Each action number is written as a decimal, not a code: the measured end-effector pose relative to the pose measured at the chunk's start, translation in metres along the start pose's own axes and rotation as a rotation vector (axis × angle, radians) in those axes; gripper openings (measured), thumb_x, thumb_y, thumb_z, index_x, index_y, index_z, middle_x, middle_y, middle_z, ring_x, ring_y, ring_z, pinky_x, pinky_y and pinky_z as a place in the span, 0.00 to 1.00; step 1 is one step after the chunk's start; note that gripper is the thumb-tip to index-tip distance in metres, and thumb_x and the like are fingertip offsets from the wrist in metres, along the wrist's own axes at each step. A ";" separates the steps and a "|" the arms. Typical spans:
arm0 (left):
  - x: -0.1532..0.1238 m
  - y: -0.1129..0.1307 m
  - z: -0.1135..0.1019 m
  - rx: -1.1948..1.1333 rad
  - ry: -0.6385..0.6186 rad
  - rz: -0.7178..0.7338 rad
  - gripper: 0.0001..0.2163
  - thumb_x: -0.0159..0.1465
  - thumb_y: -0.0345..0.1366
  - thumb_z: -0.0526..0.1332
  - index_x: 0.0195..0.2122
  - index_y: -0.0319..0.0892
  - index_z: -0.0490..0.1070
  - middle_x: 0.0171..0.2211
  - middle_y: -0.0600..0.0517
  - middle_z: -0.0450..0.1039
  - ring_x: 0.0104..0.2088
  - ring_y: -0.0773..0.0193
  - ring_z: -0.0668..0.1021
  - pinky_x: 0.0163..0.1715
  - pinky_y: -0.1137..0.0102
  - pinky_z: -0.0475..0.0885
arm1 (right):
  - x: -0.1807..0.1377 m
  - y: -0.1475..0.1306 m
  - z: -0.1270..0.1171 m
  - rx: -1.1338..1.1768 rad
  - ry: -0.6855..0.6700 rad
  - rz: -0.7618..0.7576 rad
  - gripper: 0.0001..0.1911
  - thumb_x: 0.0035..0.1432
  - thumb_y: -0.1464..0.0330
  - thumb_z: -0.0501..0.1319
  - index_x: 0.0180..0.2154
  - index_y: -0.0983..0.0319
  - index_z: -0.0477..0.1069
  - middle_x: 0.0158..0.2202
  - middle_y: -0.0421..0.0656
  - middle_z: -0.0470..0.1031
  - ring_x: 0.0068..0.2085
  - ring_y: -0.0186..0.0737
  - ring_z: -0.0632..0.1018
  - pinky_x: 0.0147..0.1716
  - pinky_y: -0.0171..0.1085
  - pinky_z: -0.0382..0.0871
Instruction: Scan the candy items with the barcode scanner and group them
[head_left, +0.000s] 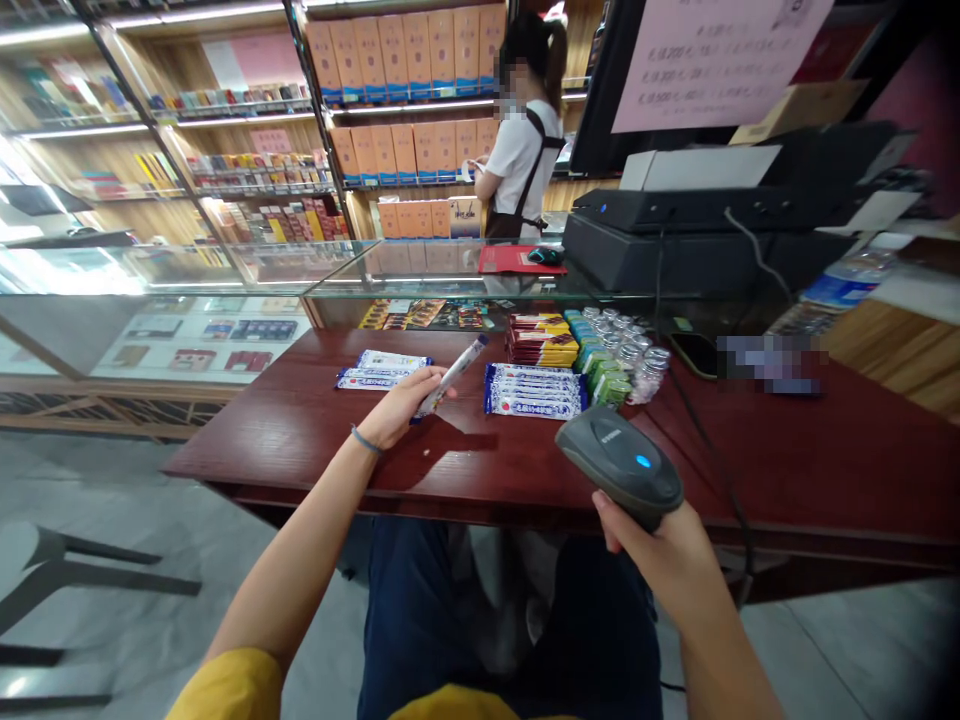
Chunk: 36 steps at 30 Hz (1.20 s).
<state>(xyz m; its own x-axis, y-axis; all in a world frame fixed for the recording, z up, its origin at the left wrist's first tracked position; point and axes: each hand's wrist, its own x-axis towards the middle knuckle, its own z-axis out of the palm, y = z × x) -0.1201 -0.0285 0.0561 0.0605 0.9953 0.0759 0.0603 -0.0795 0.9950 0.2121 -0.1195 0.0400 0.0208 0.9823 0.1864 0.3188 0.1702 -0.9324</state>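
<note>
My left hand (401, 405) is closed on a long white and blue wrapped bar (454, 373), lifted and tilted above the dark red table (300, 430). My right hand (660, 555) grips a grey handheld barcode scanner (619, 465) with a blue light on top, its head aimed toward the bar. Two similar bars (381, 370) lie on the table just beyond my left hand. A stack of the same blue and white bars (534, 390) lies in the middle of the table.
Red and yellow packs (541, 340), green packs (600, 370) and small clear bottles (634, 350) sit behind the stack. A black register (690, 235) and a water bottle (844, 285) stand at right. Glass counters (225, 280) and stocked shelves lie beyond, where a person in an apron (521, 150) stands.
</note>
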 end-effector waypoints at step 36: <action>0.036 -0.015 0.112 1.309 -0.106 0.531 0.10 0.68 0.37 0.63 0.49 0.46 0.75 0.48 0.45 0.77 0.51 0.50 0.75 0.47 0.58 0.67 | -0.012 0.027 -0.049 0.201 0.168 0.098 0.12 0.58 0.60 0.68 0.30 0.59 0.71 0.16 0.35 0.69 0.19 0.35 0.69 0.23 0.36 0.63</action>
<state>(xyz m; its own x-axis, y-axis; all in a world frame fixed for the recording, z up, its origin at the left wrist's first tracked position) -0.0074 0.0020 0.0363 0.4376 0.8272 0.3526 0.8698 -0.4888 0.0672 0.2671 -0.1300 0.0275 0.2048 0.9707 0.1258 0.1135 0.1041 -0.9881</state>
